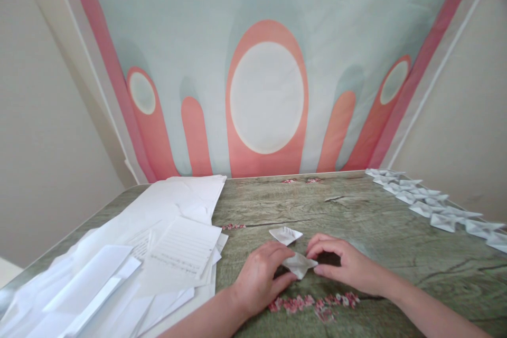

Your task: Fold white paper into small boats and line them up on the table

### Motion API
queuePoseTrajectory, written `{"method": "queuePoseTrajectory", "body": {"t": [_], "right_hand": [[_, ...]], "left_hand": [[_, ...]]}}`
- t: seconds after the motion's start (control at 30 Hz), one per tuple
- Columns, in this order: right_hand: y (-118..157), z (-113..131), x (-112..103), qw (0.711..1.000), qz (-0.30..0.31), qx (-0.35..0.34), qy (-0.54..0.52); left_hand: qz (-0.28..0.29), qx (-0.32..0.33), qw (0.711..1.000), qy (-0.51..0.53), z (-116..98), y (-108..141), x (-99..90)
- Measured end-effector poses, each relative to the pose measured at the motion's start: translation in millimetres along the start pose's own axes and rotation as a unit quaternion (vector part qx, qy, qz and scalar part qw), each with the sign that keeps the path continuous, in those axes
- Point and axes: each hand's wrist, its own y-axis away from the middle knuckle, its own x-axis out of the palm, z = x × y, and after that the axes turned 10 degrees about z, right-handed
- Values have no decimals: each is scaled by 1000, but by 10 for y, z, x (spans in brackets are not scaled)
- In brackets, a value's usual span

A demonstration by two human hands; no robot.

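Observation:
A small folded paper (300, 264), white and pointed at its corners, is at the middle front of the table. My left hand (263, 269) grips its left side, with the thumb below and the fingers above. At its right corner, the thumb and fingertips of my right hand (336, 259) close on the tip; the rest of that hand is curled with a gap inside. Just beyond my hands lies another folded paper (285, 234), untouched, with printing on it.
Loose white sheets (166, 206) and a lined, printed sheet (184, 248) are heaped on the left. Several folded paper boats (431, 206) stand in rows along the right edge. The wood-grain table (277, 200) meets a patterned backdrop (206, 37) at the back.

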Motion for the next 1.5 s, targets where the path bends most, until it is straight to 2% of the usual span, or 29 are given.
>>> {"method": "queuePoseTrajectory", "body": {"t": [0.4, 1.0, 1.27, 1.5], "right_hand": [[-14, -51, 41, 998, -47, 31, 24], [-25, -107, 18, 995, -80, 43, 40], [-9, -132, 12, 996, -77, 38, 26], [15, -61, 38, 999, -37, -19, 24]], "left_hand": [[5, -30, 999, -12, 63, 23, -70], [-34, -40, 999, -4, 61, 14, -69], [-20, -34, 999, -3, 73, 17, -56], [3, -38, 999, -17, 76, 23, -60]]}}
